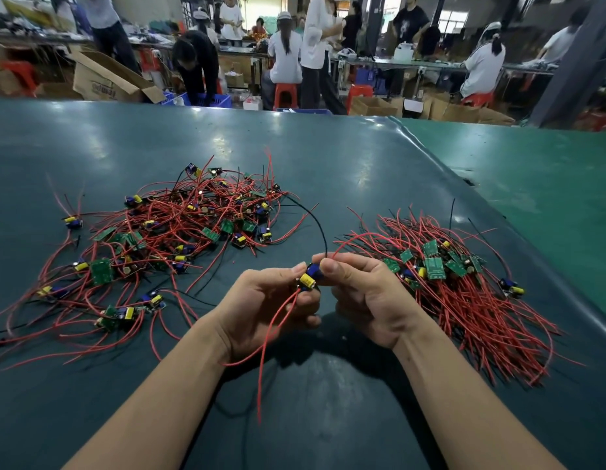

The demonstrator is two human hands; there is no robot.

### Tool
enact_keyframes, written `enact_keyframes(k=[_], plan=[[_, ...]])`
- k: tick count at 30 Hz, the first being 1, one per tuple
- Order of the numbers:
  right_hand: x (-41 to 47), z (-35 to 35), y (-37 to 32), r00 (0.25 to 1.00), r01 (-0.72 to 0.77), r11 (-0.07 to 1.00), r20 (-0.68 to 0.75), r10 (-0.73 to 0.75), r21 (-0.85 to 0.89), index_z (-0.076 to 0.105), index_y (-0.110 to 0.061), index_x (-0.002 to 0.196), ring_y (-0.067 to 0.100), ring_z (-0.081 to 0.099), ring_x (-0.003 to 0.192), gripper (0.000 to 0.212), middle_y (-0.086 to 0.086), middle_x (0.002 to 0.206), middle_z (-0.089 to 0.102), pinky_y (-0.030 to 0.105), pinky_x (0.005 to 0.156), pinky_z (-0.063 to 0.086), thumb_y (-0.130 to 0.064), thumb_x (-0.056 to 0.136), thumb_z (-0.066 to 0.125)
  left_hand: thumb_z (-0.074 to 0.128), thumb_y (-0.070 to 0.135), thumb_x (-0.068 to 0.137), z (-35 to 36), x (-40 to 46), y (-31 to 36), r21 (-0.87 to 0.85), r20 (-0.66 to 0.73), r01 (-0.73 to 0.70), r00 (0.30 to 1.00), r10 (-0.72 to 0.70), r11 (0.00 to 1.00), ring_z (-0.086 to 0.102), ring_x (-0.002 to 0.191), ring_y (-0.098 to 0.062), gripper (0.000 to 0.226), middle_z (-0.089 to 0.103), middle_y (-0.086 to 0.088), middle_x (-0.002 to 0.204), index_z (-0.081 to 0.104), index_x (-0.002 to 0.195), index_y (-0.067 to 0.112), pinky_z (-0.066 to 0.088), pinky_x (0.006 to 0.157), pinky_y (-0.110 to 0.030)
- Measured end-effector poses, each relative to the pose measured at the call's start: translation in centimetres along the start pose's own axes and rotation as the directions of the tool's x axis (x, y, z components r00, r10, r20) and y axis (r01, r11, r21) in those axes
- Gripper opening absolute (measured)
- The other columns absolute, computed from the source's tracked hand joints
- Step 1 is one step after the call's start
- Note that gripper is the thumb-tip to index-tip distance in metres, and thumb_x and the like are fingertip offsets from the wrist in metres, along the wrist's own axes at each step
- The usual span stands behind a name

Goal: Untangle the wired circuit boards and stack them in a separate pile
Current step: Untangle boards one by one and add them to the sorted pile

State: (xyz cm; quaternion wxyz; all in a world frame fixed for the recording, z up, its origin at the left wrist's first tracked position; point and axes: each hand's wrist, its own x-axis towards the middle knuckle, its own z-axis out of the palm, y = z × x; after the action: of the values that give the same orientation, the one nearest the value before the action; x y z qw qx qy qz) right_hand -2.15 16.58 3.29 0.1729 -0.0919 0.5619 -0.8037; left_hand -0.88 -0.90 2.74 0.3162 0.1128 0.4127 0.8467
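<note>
My left hand (274, 300) and right hand (359, 293) both pinch one board (309, 278) between tangle (166, 239) and pile (464, 286).

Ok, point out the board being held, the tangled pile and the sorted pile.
held circuit board (308, 279), head view, on its yellow capacitor.
tangled pile (179, 228), head view, on its knotted red wires.
sorted pile (434, 268), head view, on a green board.
</note>
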Motion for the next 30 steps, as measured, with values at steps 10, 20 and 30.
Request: enact_keyframes(k=[10, 20, 30], plan=[[0.7, -0.5, -0.5, 0.974, 0.126, 0.98, -0.207, -0.093, 0.153, 0.061, -0.019, 0.056, 0.005, 0.018, 0.031, 0.02, -0.006, 0.04, 0.027, 0.014, 0.033, 0.014, -0.021, 0.064, 0.079, 0.074, 0.031, 0.078, -0.7, -0.1, -0.2, -0.005, 0.135, 0.084, 0.987, -0.083, 0.996, 0.038, 0.056, -0.01, 0.034, 0.043, 0.001, 0.061, 0.069, 0.094, 0.002, 0.042, 0.063, -0.027], [1.2, -1.1, -1.1, 0.832, 0.392, 0.902, -0.488, -0.264, 0.18, 0.057, -0.012, 0.062, 0.004, 0.022, 0.027, 0.018, -0.003, 0.038, 0.035, 0.011, 0.033, 0.016, -0.014, 0.068, 0.074, 0.064, 0.03, 0.084, -0.8, -0.4, -0.5, 0.194, 0.222, 0.011, 0.973, -0.055, 0.981, 0.046, 0.065, -0.012, 0.029, 0.053, 0.003, 0.065, 0.066, 0.094, 0.003, 0.04, 0.068, -0.029], [1.3, -1.3, -1.0, 0.728, 0.487, 0.863, -0.609, -0.314, 0.138, 0.049, -0.013, 0.063, 0.005, 0.024, 0.03, 0.032, 0.001, 0.046, 0.039, 0.013, 0.034, 0.018, -0.006, 0.088, 0.068, 0.067, 0.03, 0.08, -1.4, -0.1, -0.2, 0.058, 0.256, 0.068, 0.963, -0.081, 0.996, 0.03, 0.061, -0.015, 0.027, 0.044, 0.001, 0.063, 0.061, 0.087, 0.005, 0.039, 0.065, -0.03]])
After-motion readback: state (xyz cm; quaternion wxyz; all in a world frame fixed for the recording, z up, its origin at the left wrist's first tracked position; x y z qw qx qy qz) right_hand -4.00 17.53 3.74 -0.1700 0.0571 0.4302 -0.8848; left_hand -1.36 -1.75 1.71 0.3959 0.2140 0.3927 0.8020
